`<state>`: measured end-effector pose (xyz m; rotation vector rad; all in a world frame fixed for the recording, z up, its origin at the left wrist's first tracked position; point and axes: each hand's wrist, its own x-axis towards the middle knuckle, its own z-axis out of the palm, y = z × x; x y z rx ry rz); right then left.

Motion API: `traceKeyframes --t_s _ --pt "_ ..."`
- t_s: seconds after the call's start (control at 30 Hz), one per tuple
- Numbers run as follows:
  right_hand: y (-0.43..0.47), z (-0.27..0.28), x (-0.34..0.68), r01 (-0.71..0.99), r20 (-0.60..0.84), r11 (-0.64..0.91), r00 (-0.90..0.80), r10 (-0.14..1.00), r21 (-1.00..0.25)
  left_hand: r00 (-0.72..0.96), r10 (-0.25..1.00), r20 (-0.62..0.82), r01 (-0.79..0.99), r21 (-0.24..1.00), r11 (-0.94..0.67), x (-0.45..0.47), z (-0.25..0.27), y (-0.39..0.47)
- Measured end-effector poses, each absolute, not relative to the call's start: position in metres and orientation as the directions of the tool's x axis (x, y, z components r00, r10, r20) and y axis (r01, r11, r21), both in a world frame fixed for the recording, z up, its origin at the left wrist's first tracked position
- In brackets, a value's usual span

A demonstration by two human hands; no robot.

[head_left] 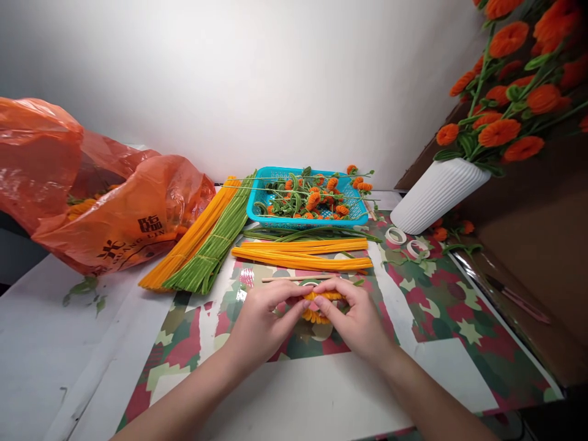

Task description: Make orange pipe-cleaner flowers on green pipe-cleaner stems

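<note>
Left hand and right hand were pinching a fuzzy yellow-orange chenille piece, maybe ring-shaped, kinda hidden; a rectangular blue plastic basket sat at twelve o'clock.

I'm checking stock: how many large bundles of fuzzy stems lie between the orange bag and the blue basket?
2: a yellow bundle beside the orange bag, and a green bundle nearer the blue basket. Others could be hidden underneath.

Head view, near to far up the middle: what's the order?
Left hand and right hand pinching the fuzzy yellow piece → yellow strips → green stems → blue basket → white wall.
</note>
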<state>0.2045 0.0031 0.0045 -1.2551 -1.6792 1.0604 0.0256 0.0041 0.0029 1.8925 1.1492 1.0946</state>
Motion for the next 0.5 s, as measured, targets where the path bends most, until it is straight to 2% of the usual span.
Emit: traceKeyframes --t_s 0.17,0.33,0.4,0.5 --pt "0.0022 0.0031 0.2025 0.348 0.102 0.19 -0.256 0.961 -0.918 0.301 0.912 0.277 0.428 0.816 -0.389 0.0262 0.0032 0.0033" --pt "0.0015 0.0047 0.2036 0.314 0.101 0.185 -0.265 0.959 -0.931 0.317 0.923 0.219 0.354 0.875 -0.33 0.0254 0.0051 0.0053" --pt "0.0023 0.005 0.206 0.305 0.138 0.207 -0.233 0.963 -0.93 0.287 0.935 0.21 0.3 0.907 -0.296 0.0242 0.0066 0.0065" --pt "0.0048 0.004 0.2099 0.3 0.185 0.212 -0.115 0.976 -0.93 0.15 0.969 0.195 0.198 0.955 -0.222 0.0225 0.0079 0.0081"
